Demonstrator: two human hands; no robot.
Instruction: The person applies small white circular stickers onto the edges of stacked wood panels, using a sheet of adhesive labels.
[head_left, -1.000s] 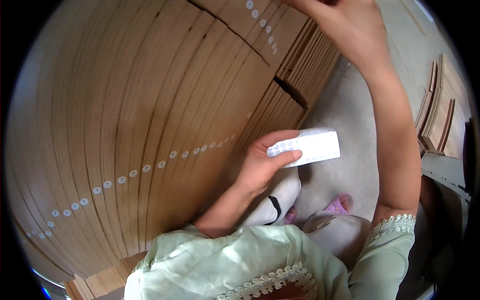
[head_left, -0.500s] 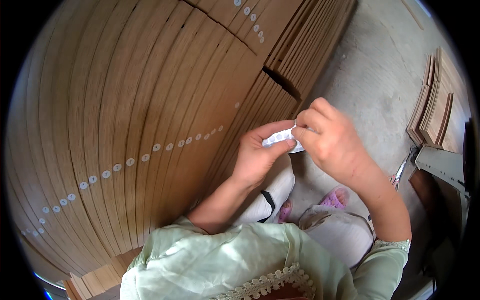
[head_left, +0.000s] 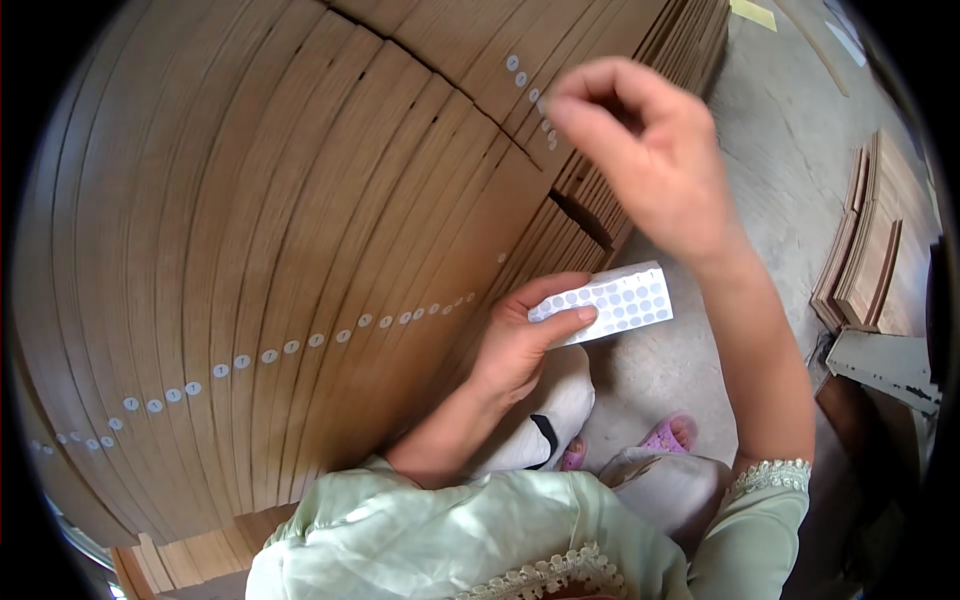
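Note:
My left hand (head_left: 512,345) grips a white sheet of round stickers (head_left: 640,298) between thumb and fingers, just right of the stacked panels. My right hand (head_left: 660,165) is raised, thumb and forefinger pinched together near the upper panel edges. Blur at those fingertips hides whatever is between them. Brown wooden panels (head_left: 250,270) stand packed side by side on the left. A line of small round white stickers (head_left: 291,347) runs across their edges. Another short row of stickers (head_left: 533,95) lies on the upper stack, close to my right fingertips.
More wooden panels (head_left: 868,235) lean at the right, beside a pale metal piece (head_left: 885,358). Grey concrete floor (head_left: 775,130) stretches between the stacks. A yellowish sheet (head_left: 753,14) lies on the far floor. My feet in pink sandals (head_left: 665,433) are below.
My right hand has come off the sticker sheet and moved up toward the upper panels. The sheet, formerly bent between both hands, now lies flatter in my left. The view has shifted slightly.

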